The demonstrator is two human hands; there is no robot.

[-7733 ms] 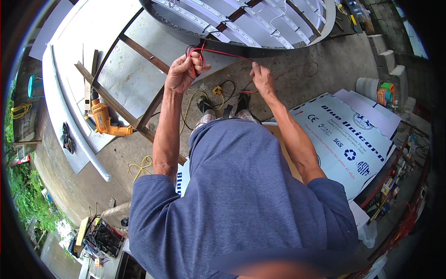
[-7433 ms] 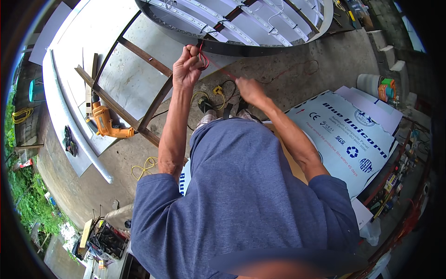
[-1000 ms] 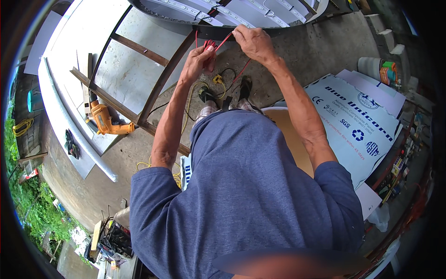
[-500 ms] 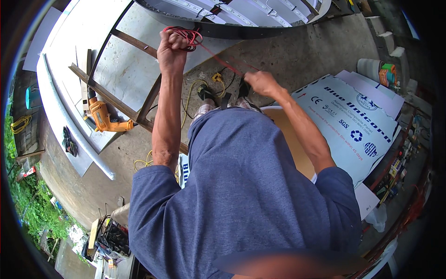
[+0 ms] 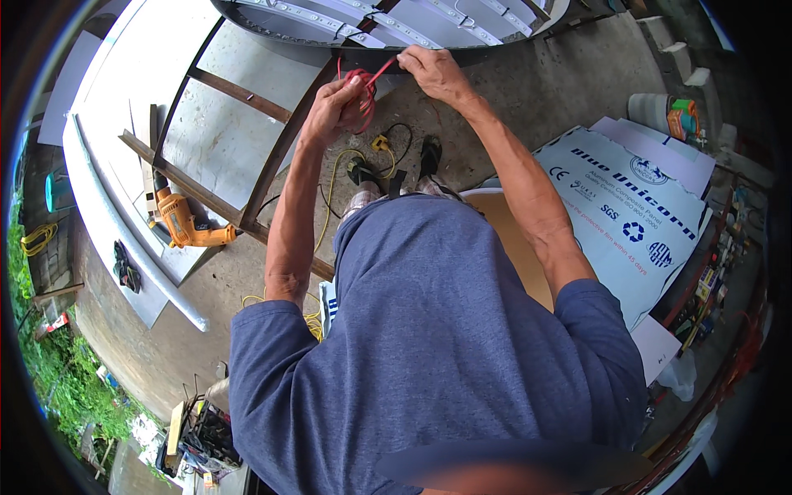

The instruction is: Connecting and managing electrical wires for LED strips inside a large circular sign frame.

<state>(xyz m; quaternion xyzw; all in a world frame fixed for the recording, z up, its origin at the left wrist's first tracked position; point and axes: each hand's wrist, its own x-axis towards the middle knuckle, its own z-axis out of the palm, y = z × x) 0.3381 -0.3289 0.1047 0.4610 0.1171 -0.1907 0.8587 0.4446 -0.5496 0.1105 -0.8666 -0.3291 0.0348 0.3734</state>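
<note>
My left hand [image 5: 334, 107] is closed around a small coil of red wire [image 5: 363, 92], held out in front of me. A strand of the same wire runs up to my right hand [image 5: 431, 70], which pinches it near the dark curved rim of a large white panel fitted with light strips [image 5: 388, 18]. Both arms reach forward from my blue-shirted body. My feet in sandals [image 5: 429, 155] stand on the concrete below the hands.
An orange power drill [image 5: 186, 224] lies on a rusty metal frame [image 5: 272, 165] over white sheets at the left. Yellow cable [image 5: 330, 194] trails on the floor. White printed sheets [image 5: 635, 223] lie at the right, a bucket [image 5: 652, 111] beyond. Tools sit lower left [image 5: 206, 433].
Half a second ago my left hand was raised further left with the wire and my right hand hung lower; now the right hand has come up to the rim and the left holds the coil near it.
</note>
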